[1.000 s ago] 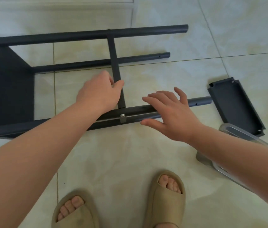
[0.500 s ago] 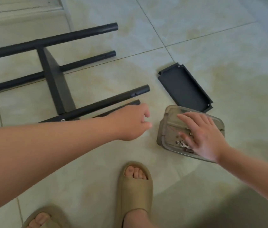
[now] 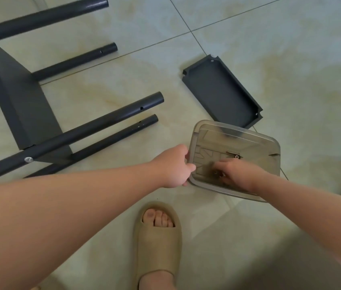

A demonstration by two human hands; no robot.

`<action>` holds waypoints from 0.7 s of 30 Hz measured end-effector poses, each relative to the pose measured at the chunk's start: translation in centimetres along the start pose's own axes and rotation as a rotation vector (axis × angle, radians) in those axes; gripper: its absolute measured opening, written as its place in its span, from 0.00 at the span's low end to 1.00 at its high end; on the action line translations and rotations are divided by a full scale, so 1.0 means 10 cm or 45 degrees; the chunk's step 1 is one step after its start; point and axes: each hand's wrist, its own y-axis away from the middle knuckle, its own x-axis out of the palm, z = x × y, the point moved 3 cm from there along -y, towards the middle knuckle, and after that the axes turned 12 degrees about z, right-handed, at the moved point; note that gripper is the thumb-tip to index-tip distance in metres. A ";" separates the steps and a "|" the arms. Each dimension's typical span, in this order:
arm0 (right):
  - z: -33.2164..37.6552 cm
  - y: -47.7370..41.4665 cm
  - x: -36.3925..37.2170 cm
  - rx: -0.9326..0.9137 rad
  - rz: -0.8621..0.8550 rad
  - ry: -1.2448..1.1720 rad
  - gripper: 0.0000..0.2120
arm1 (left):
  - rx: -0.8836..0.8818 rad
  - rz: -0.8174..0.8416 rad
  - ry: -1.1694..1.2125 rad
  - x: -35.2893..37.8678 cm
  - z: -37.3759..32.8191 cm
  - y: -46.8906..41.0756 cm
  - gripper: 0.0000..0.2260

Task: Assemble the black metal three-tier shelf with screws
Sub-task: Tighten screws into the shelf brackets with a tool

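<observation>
In clear box (image 3: pixel 236 131), R hand (image 3: pixel 239 174) fingers (image 3: pixel 222 165) curl over screws (image 3: pixel 216 173), hold unclear; L hand (image 3: pixel 173 166) grips rim.

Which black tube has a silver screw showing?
The second-nearest tube: a silver screw sits where it meets the shelf panel; the other three show none.

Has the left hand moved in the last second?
Yes. The left hand was on the shelf frame; it has gone right, past the open pole ends, and now grips the left rim of the clear box.
</observation>
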 end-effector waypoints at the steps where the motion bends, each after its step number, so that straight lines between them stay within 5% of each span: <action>1: 0.03 -0.03 0.00 -0.007 0.011 0.051 0.19 | 0.005 -0.002 0.027 0.01 0.01 0.00 0.15; 11: 0.09 -0.15 -0.03 -0.009 -0.013 0.016 0.14 | 0.017 -0.014 0.089 0.01 0.05 0.00 0.16; 16: 0.19 0.24 -0.26 -0.151 -0.463 -0.303 0.10 | -0.027 -0.148 0.086 -0.14 0.05 0.11 0.15; 21: 0.66 0.71 -0.94 -0.393 -0.918 -0.566 0.09 | -0.057 -0.245 0.583 -0.54 0.05 0.44 0.15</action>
